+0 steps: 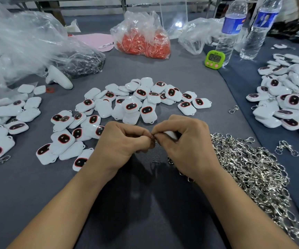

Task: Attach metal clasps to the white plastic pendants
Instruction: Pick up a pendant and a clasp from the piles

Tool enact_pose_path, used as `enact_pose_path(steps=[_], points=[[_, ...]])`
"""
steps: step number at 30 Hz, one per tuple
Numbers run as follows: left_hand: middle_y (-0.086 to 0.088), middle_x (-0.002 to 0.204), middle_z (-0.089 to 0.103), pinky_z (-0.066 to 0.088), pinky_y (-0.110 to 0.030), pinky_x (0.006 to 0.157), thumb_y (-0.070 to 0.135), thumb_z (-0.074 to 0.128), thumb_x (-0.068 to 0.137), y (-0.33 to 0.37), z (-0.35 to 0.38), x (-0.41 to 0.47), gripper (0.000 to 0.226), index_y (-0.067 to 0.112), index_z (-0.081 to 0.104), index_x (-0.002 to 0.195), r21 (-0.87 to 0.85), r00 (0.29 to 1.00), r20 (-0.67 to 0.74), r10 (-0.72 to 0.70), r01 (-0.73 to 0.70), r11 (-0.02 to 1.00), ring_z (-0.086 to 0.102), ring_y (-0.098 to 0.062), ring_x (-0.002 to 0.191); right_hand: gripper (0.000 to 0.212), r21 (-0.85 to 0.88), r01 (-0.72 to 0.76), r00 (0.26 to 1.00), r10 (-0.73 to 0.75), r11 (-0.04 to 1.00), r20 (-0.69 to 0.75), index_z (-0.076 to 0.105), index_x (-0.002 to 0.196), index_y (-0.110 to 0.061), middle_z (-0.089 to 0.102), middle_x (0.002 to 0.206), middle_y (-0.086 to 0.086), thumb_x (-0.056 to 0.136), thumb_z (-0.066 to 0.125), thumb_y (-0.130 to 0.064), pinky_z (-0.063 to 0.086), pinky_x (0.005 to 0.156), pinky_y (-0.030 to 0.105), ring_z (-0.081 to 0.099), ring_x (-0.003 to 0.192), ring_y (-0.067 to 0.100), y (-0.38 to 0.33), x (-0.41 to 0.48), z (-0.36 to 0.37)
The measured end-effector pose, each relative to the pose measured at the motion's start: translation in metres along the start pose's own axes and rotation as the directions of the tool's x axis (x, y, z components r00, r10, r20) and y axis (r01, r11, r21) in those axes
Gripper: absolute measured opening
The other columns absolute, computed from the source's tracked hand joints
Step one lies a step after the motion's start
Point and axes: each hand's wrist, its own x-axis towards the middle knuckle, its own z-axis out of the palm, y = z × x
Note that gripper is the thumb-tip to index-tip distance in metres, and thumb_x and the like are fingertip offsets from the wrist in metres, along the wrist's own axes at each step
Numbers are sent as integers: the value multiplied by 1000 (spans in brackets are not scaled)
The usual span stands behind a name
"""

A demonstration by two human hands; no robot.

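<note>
Two hands meet just beside the heap of metal clasps. The left hand pinches a metal ring; the right hand grips a white pendant.

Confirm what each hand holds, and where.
Right hand grips a white plastic pendant, mostly hidden in its fingers; left hand pinches a small metal ring.

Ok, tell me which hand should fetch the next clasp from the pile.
Right, probably: the clasp pile lies beside the right hand, which holds a pendant; the left hand, pinching a metal ring, sits nearer the loose pendants.
</note>
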Motion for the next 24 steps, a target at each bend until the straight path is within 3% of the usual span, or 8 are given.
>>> enact_pose_path(steps=[6, 12, 17, 24], points=[[-12, 62, 70, 46, -19, 52, 5, 62, 59, 0, 1, 0, 15, 8, 77, 63, -49, 997, 33, -63, 64, 997, 58, -13, 54, 16, -20, 68, 998, -68, 997, -1, 81, 81, -24, 66, 76, -10, 83, 79, -8, 50, 63, 34, 62, 71, 10, -1, 0, -1], [-9, 60, 69, 49, -20, 53, 8, 61, 59, 0, 11, -3, 17, 17, 75, 57, -162, 992, -58, -110, 99, 982, 62, -15, 56, 16, -61, 123, 991, -125, 991, -42, 80, 78, -25, 66, 74, -10, 81, 78, -9, 48, 61, 31, 61, 68, 10, 0, 1, -1], [-8, 61, 70, 49, -19, 52, 9, 61, 61, 2, 8, -4, 16, 17, 75, 57, -167, 993, -40, -111, 103, 980, 62, -14, 54, 15, -72, 150, 987, -154, 986, -54, 80, 80, -25, 67, 75, -9, 82, 78, -10, 50, 60, 36, 62, 68, 12, -2, 1, 0], [-8, 58, 64, 41, -17, 49, 9, 62, 60, 1, 12, -2, 13, 14, 72, 54, -204, 988, -105, -115, 91, 975, 53, -12, 50, 15, -9, 38, 996, -39, 999, -83, 81, 81, -29, 68, 73, -14, 81, 80, -13, 49, 61, 26, 64, 69, 8, -5, -1, 3]])
